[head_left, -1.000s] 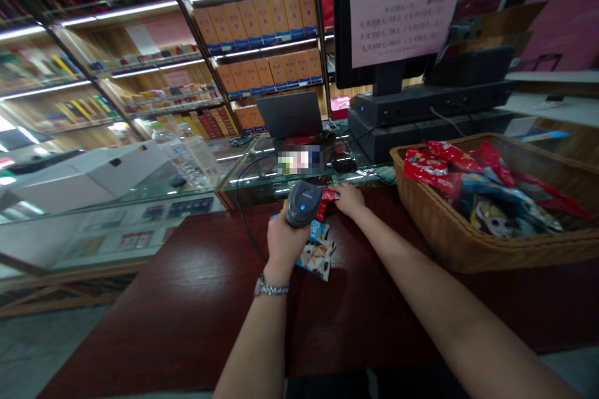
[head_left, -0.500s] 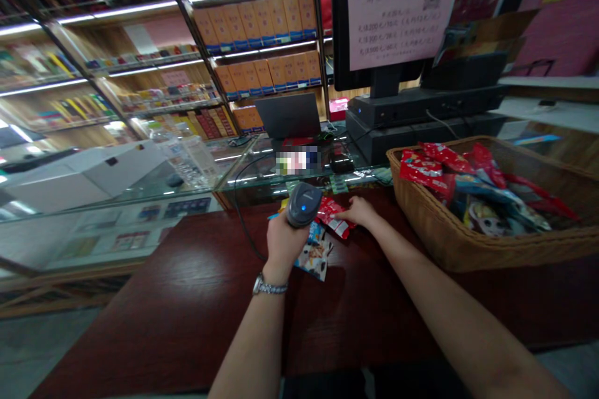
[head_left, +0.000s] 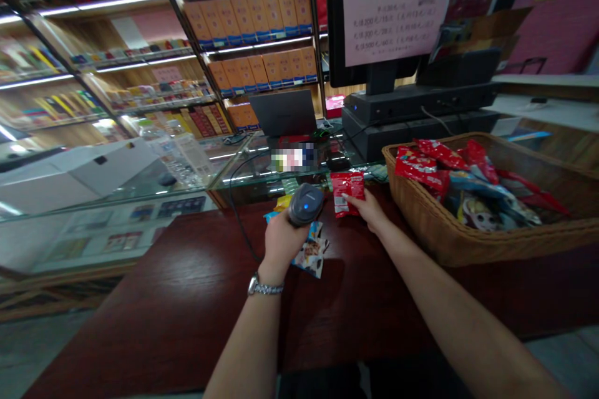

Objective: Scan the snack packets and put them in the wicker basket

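My left hand [head_left: 281,239] is wrapped round the grip of a grey barcode scanner [head_left: 306,204] with a blue light on top, held over the dark red counter [head_left: 187,318]. Under it lie a blue and white snack packet [head_left: 311,254] and a yellow packet [head_left: 282,202]. My right hand [head_left: 369,210] pinches the lower edge of a small red snack packet [head_left: 347,192] and holds it upright just right of the scanner. A wristwatch [head_left: 264,287] sits on my left wrist.
A wicker basket [head_left: 468,243] full of red and blue snack packets stands at the right. Behind are a glass display case [head_left: 140,199], a till with a monitor [head_left: 374,25] and paper notice, a laptop [head_left: 285,113], and lit shelves of boxes.
My right hand has lifted the red packet off the counter and turned it upright beside the scanner. The left hand with the scanner has barely moved.
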`<state>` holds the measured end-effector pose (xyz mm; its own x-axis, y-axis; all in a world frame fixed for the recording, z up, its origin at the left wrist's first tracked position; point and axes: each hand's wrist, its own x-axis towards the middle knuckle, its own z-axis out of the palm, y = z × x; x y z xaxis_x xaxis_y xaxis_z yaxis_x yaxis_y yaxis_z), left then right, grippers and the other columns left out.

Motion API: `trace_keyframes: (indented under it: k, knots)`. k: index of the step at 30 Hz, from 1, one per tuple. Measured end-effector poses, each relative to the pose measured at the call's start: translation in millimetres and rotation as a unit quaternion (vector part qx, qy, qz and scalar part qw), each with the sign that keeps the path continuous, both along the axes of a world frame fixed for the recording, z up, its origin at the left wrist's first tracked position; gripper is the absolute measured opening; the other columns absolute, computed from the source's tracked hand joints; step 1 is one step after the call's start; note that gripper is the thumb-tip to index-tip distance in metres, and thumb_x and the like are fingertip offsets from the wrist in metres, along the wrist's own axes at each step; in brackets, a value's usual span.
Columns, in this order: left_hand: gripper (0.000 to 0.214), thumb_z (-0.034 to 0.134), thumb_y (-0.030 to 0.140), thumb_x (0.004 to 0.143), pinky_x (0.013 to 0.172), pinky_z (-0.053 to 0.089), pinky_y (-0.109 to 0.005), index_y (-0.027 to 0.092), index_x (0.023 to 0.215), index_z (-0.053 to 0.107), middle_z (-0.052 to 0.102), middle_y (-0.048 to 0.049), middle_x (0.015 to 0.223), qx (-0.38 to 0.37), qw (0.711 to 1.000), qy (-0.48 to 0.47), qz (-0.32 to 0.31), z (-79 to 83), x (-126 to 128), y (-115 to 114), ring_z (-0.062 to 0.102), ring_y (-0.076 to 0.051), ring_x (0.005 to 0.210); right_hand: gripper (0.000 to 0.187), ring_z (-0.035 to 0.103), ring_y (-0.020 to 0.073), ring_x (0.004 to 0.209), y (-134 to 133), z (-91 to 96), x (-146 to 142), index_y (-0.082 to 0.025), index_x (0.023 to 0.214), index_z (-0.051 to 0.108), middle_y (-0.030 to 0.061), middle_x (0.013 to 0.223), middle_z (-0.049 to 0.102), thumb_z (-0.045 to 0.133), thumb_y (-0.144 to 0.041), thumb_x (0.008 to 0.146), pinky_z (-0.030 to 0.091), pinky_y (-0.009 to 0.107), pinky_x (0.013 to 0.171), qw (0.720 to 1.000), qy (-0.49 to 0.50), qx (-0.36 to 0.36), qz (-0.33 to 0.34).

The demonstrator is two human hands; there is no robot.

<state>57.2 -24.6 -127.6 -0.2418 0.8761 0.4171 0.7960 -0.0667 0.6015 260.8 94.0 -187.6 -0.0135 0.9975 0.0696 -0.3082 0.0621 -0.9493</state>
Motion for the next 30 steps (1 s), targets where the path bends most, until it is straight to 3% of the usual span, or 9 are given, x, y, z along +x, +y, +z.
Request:
trace_keyframes:
  k: [2,6,11,30]
  knots:
    - [0.021,0.070,0.030,0.075,0.072,0.054,-0.032,0.016,0.089,0.077,0.079,-0.0113,0.086,-0.030,0.999,0.004,-0.031,-2.6,1,2,0.074,-0.030,0.087,0.049,0.072,0.0196,0.087,3,0.5,-1,-0.018,0.102,0.066,0.0061,0.101,0.076,0.085,-0.038,0.062,0.055,0.036,0.089,0.999,0.038,0.024,-0.024]
    - [0.021,0.070,0.025,0.074,0.073,0.055,-0.031,0.017,0.092,0.077,0.079,-0.0087,0.088,-0.060,0.992,-0.010,-0.114,-6.8,1,5,0.074,-0.028,0.088,0.045,0.073,0.0211,0.091,7,3.4,0,-0.021,0.105,0.064,0.0035,0.102,0.076,0.080,-0.041,0.067,0.055,0.039,0.092,0.993,0.114,0.027,-0.010]
    - [0.019,0.070,0.023,0.074,0.072,0.055,-0.031,0.017,0.091,0.075,0.079,-0.0068,0.087,-0.066,0.986,-0.019,-0.149,-5.8,1,5,0.074,-0.026,0.084,0.040,0.073,0.0225,0.094,12,1.9,5,-0.023,0.104,0.063,0.0019,0.099,0.077,0.076,-0.040,0.070,0.055,0.042,0.093,0.992,0.127,0.024,-0.007]
    - [0.027,0.072,0.023,0.075,0.084,0.057,-0.035,0.015,0.100,0.078,0.080,-0.0096,0.095,-0.039,0.984,-0.020,-0.170,-4.3,2,3,0.074,-0.027,0.089,0.036,0.071,0.0232,0.103,6,9.1,6,-0.024,0.106,0.063,0.0014,0.100,0.077,0.074,-0.036,0.074,0.057,0.039,0.092,0.988,0.148,0.039,0.033]
